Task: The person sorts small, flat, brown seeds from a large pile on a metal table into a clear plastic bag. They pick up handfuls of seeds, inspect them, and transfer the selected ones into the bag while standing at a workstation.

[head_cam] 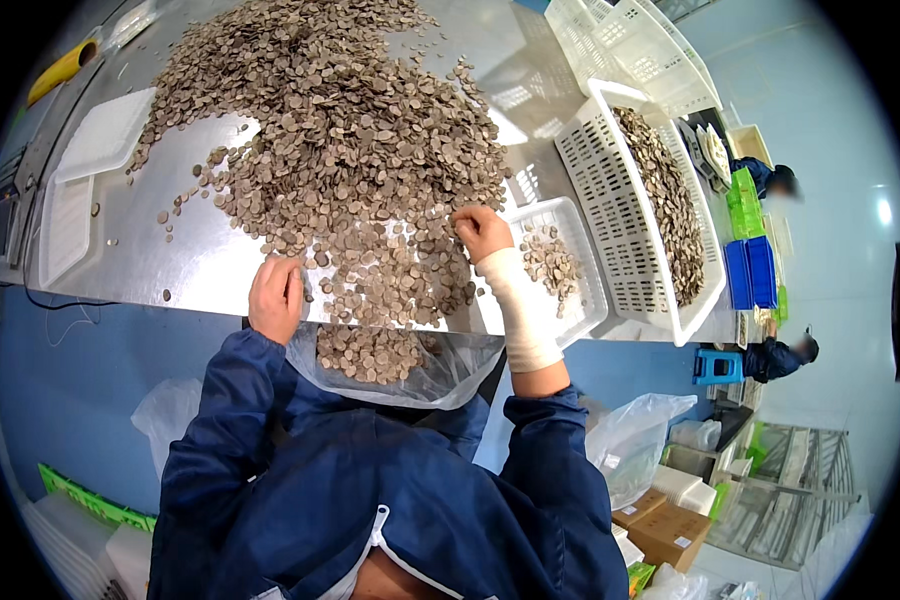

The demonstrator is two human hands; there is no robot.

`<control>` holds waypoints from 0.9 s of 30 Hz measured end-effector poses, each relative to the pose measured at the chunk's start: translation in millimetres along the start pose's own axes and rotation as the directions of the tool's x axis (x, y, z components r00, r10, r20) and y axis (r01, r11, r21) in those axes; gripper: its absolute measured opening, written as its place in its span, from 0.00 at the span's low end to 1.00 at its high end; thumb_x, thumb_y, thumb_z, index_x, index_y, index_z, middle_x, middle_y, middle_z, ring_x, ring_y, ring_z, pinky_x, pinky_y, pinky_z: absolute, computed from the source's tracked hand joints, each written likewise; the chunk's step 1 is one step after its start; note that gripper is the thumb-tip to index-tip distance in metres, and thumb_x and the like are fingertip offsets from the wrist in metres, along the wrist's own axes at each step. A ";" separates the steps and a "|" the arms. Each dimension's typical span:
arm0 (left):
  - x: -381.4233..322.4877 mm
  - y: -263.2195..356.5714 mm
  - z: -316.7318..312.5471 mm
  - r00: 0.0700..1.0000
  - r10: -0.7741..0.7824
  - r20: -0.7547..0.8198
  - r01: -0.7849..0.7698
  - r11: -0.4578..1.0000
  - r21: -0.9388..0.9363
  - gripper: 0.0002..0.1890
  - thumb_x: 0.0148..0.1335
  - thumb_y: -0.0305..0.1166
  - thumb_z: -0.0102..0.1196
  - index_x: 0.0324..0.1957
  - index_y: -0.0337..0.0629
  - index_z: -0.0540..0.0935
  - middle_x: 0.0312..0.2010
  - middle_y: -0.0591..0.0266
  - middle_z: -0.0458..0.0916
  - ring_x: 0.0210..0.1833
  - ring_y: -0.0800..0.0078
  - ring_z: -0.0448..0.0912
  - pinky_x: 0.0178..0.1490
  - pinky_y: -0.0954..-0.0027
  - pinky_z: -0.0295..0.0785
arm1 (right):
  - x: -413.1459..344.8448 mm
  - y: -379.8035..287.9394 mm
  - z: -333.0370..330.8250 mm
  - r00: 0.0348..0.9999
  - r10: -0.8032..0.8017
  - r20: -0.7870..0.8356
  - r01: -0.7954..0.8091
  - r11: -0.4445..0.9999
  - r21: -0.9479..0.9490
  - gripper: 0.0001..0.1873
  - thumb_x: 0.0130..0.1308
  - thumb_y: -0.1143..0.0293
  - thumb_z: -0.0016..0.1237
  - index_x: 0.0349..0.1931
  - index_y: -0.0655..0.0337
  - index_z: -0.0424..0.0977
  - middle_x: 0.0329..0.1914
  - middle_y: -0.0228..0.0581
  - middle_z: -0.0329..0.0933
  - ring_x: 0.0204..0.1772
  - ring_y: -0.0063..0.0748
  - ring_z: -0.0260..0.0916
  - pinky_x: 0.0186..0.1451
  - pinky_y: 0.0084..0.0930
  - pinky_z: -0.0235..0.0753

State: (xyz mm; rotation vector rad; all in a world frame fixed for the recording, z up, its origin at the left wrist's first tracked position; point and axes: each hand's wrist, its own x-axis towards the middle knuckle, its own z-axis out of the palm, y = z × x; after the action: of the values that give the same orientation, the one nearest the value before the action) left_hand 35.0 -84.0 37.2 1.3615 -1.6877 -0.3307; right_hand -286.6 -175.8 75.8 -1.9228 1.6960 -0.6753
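Note:
A large heap of small brown-grey flat discs, perhaps dried slices, covers much of a metal table. My left hand rests by the table's front edge, at the left side of a thinner spread of discs. Its fingers are bent, and what lies under them is hidden. At the right side of that spread is my right hand, with curled fingertips among the discs and a pale wrap on the forearm. Whether it pinches a disc cannot be seen. Below the edge, a clear plastic bag holds more discs.
A shallow translucent tray with some discs lies right of my right forearm. Beyond it stands a white slotted basket full of darker pieces. Two white trays lie at the left. Two people are at the far right.

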 end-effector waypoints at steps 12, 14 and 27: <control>-0.1 0.3 0.0 1.000 0.014 -0.010 -0.013 1.000 0.025 0.05 0.57 0.22 0.48 0.36 0.36 0.76 0.31 0.54 0.73 0.35 0.56 0.72 0.39 0.62 0.68 | 8.4 -6.5 28.3 0.991 -0.067 0.116 0.079 0.991 -0.105 0.14 0.57 0.68 0.45 0.44 0.56 0.75 0.42 0.49 0.75 0.46 0.48 0.73 0.50 0.35 0.72; 0.6 1.4 -1.5 1.000 0.021 -0.015 -0.021 0.999 0.032 0.05 0.57 0.22 0.49 0.36 0.36 0.76 0.31 0.54 0.73 0.35 0.56 0.72 0.40 0.62 0.68 | 22.4 -10.1 26.8 0.996 -0.051 0.068 0.060 0.990 -0.127 0.17 0.57 0.67 0.44 0.49 0.52 0.73 0.45 0.48 0.74 0.48 0.49 0.72 0.51 0.36 0.72; -0.2 0.4 0.0 0.999 0.032 0.006 -0.032 0.998 0.049 0.05 0.56 0.21 0.49 0.36 0.36 0.75 0.31 0.53 0.73 0.36 0.55 0.72 0.40 0.62 0.68 | -1.8 -3.6 21.8 0.974 -0.172 0.145 0.169 0.985 0.034 0.13 0.58 0.70 0.44 0.43 0.55 0.75 0.36 0.42 0.76 0.35 0.35 0.74 0.36 0.29 0.74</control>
State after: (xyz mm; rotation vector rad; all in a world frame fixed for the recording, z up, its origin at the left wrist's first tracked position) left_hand 34.8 -83.6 37.4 1.3688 -1.7304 -0.2768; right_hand -269.9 -172.9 61.4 -2.0658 1.4415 -0.5944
